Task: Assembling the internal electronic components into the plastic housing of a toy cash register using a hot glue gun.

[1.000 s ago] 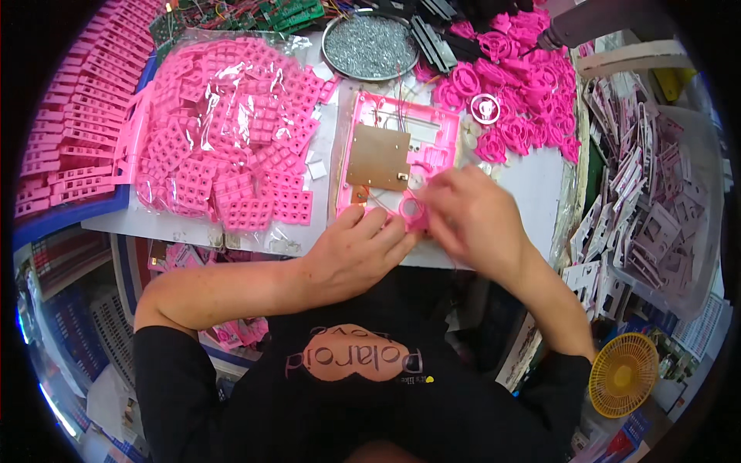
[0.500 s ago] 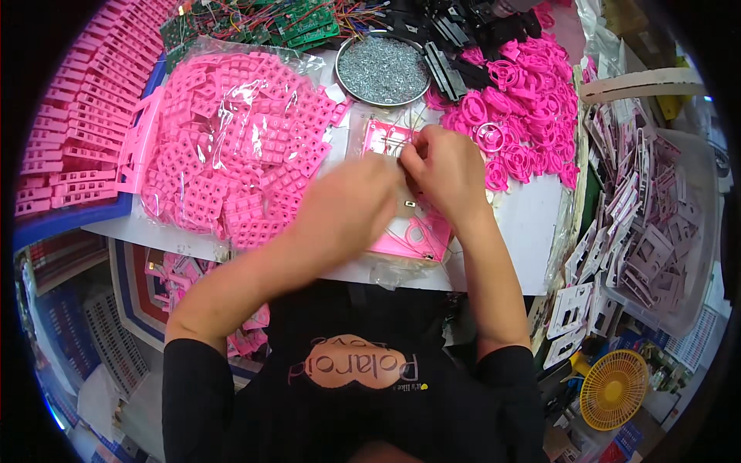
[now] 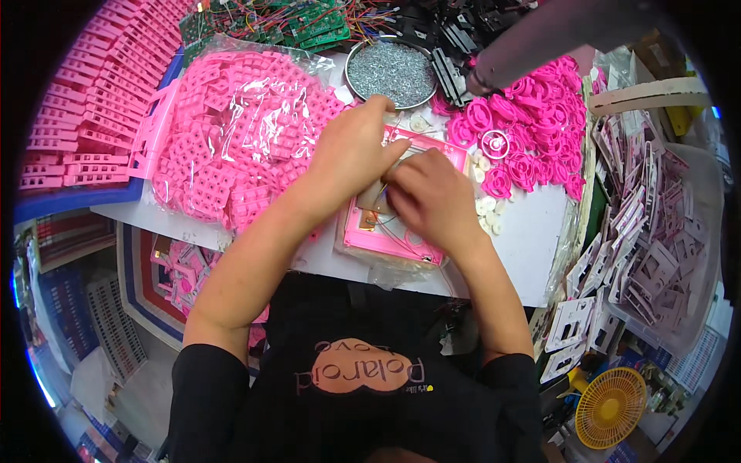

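Where both hands meet over the middle of the white tabletop (image 3: pixel 532 231), a pink plastic frame (image 3: pixel 386 235) lies flat with a brownish board set in its opening. The left hand (image 3: pixel 351 158) rests on the frame's upper part, fingers (image 3: pixel 386 150) curled down against it; the right hand (image 3: pixel 432 197) lies just beside it on the board, fingers bent and pressed together on a small part (too hidden to identify, so whether anything is actually gripped cannot be told). A round metal dish (image 3: pixel 392 73) at the far edge is filled with small silvery screws. A clear plastic bag (image 3: pixel 231 131) to the left holds many pink perforated pieces. To the right of the frame lies a heap of pink ring-shaped parts (image 3: pixel 532 139), with a few small white discs (image 3: pixel 486 212) near it. A translucent bin (image 3: pixel 671 255) at the right edge holds pale frame-shaped mouldings. Stacked pink strips (image 3: pixel 77 108) fill the far left, and green circuit boards (image 3: pixel 301 19) with coloured wires lie along the back. Below the tabletop, a yellow fan (image 3: pixel 611 407) stands at lower right.
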Tool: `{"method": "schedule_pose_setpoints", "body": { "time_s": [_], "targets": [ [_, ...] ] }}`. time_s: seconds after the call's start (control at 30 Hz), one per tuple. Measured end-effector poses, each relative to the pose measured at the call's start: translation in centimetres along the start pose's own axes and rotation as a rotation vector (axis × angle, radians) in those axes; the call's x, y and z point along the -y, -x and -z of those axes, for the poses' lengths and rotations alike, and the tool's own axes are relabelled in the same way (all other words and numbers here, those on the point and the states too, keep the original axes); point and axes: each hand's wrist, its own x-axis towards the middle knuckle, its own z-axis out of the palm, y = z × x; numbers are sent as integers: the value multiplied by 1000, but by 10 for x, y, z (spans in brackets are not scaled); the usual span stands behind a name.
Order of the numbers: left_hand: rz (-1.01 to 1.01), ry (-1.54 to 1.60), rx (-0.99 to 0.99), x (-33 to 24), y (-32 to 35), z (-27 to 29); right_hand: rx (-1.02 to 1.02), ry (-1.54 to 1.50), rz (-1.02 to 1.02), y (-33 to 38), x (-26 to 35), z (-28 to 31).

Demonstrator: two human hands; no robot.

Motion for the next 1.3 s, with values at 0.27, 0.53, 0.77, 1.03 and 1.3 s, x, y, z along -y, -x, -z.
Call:
{"method": "schedule_pose_setpoints", "body": {
  "time_s": [0.27,0.53,0.77,1.03,1.3],
  "targets": [
    [-233,-88,2,5,-12,0,-185,68,-8,8,-14,8],
    [-136,196,-15,8,-12,6,-203,241,-141,-5,-32,-6],
    [-185,241,214,-2,-12,12,-183,241,-90,-7,-41,4],
    [-246,77,174,-6,-9,6,74,460,27,-8,-31,27],
    [-453,-35,269,-9,-14,7,251,337,22,15,8,28]
  ]
}}
